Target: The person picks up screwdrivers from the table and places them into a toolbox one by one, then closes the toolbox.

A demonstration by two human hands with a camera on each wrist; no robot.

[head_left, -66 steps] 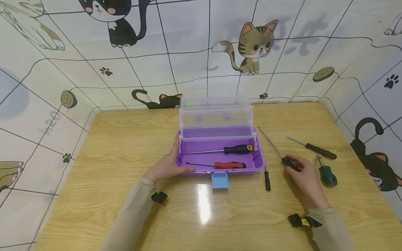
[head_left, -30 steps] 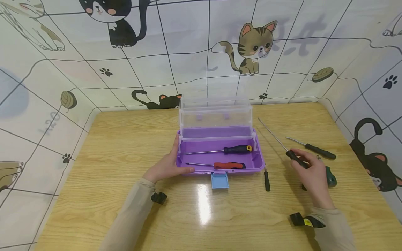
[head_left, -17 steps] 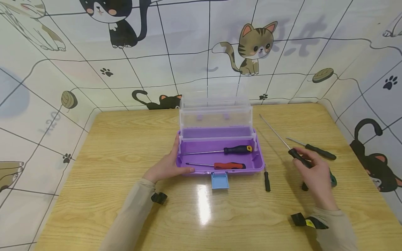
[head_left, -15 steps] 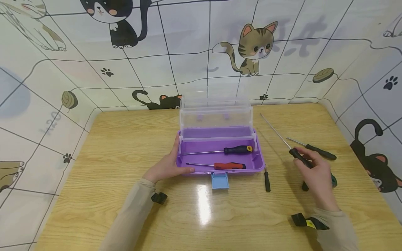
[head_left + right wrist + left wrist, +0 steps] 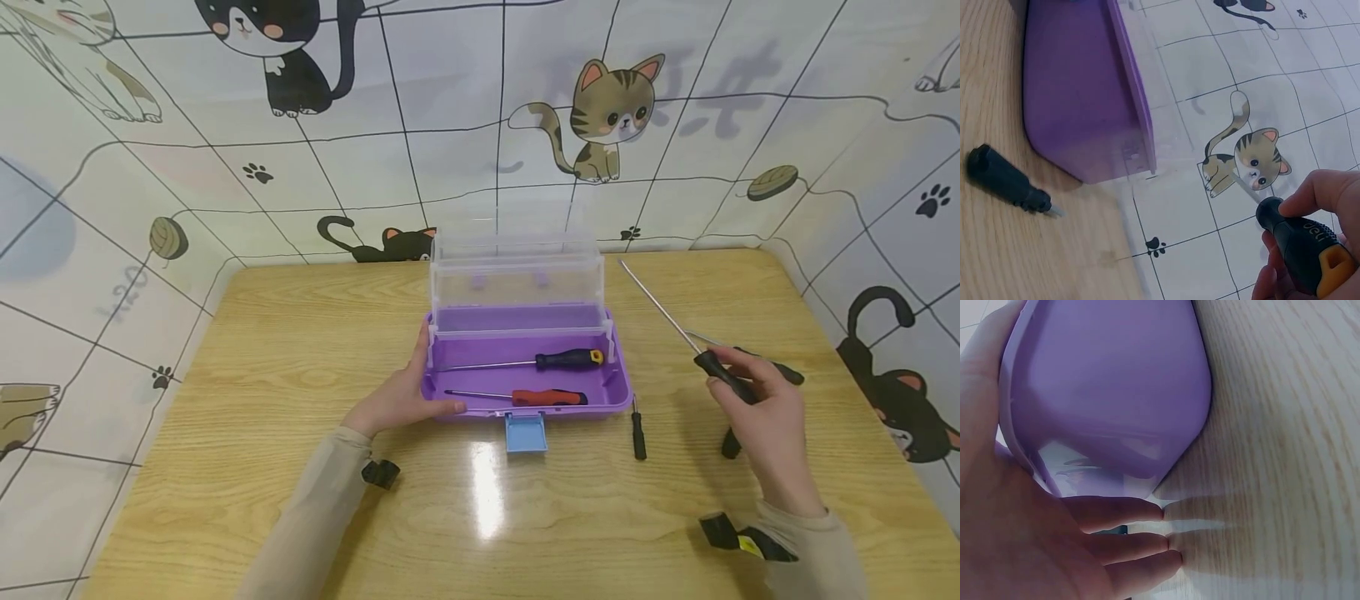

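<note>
My right hand (image 5: pixel 776 429) grips a long screwdriver (image 5: pixel 726 377) by its black handle, off the table, with the shaft pointing up and left. In the right wrist view its handle (image 5: pixel 1294 247) has a yellow end. My left hand (image 5: pixel 397 396) rests at the left end of a purple toolbox (image 5: pixel 480 343), thumb over the front rim, other fingers straight along the side. Inside the toolbox lie a black-handled screwdriver (image 5: pixel 568 359) with a yellow end and a red-handled screwdriver (image 5: pixel 550 398). The clear lid (image 5: pixel 517 285) stands raised; the blue latch (image 5: pixel 526 433) hangs down in front.
A small black screwdriver (image 5: pixel 638 437) lies just right of the toolbox. Beyond my right hand is another black screwdriver (image 5: pixel 791 373), partly covered. A black handle end (image 5: pixel 731 443) shows beside the hand. A cat-patterned sheet (image 5: pixel 465 158) stands behind the wooden table (image 5: pixel 300 325).
My right hand has lifted the long screwdriver from the table and moved right with it. The hand now hides the green stubby screwdriver. My left hand and the toolbox stay in place.
</note>
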